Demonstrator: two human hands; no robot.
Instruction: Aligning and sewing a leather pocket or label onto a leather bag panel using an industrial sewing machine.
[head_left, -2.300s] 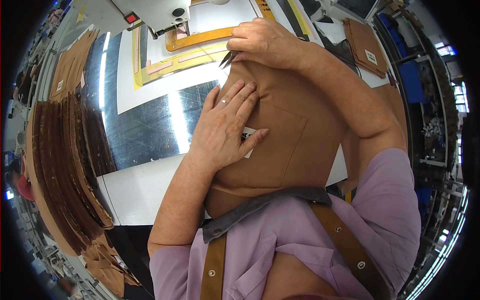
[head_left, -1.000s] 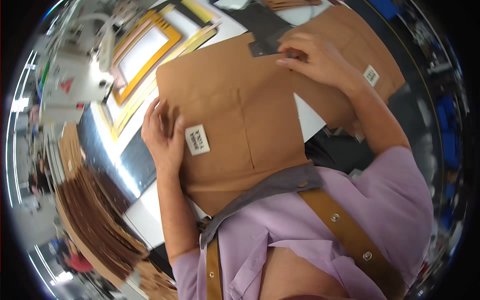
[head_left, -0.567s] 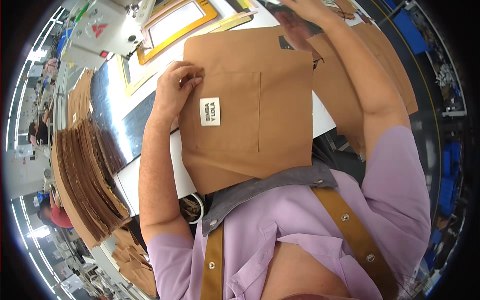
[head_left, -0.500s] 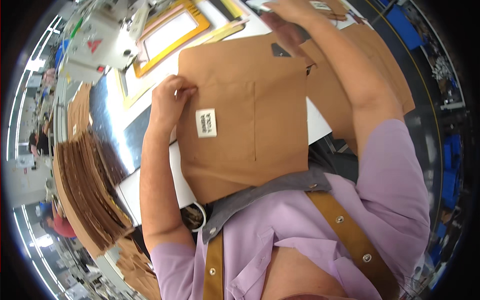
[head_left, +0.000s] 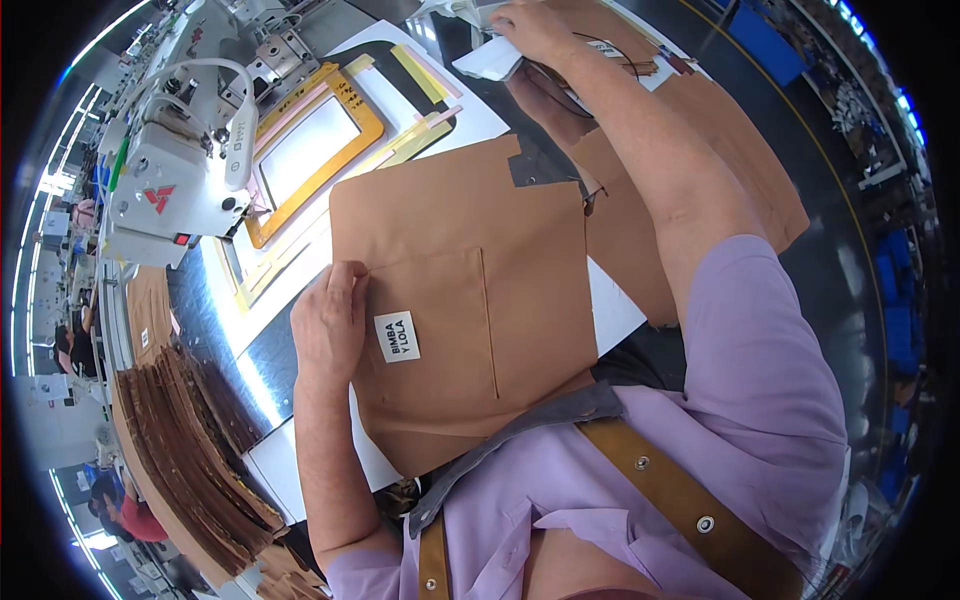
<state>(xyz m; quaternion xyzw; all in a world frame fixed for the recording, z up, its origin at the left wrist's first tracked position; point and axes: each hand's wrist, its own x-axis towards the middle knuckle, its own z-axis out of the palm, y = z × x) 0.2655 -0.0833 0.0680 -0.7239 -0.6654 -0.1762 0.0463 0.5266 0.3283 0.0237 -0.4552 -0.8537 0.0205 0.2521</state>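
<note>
I'm viewing remotely: left forearm [head_left: 338, 460] is pointing forward | left hand [head_left: 330, 325] is pinching, fingers bent | right arm [head_left: 655, 160] is slanting forward and leftward | right hand [head_left: 540, 32] is showing its back, fingers pointing left

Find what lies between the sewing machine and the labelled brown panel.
Head view: an orange frame, then yellow strips and white sheet nearer the brown panel.

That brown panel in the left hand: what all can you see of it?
The brown panel looks like fabric or leather, roughly rectangular, with a notch at its upper right and a pocket-like outline. A white label with dark lettering sits toward its left. It is spread nearly flat, creased near the bottom; the left hand grips its left edge.
</note>
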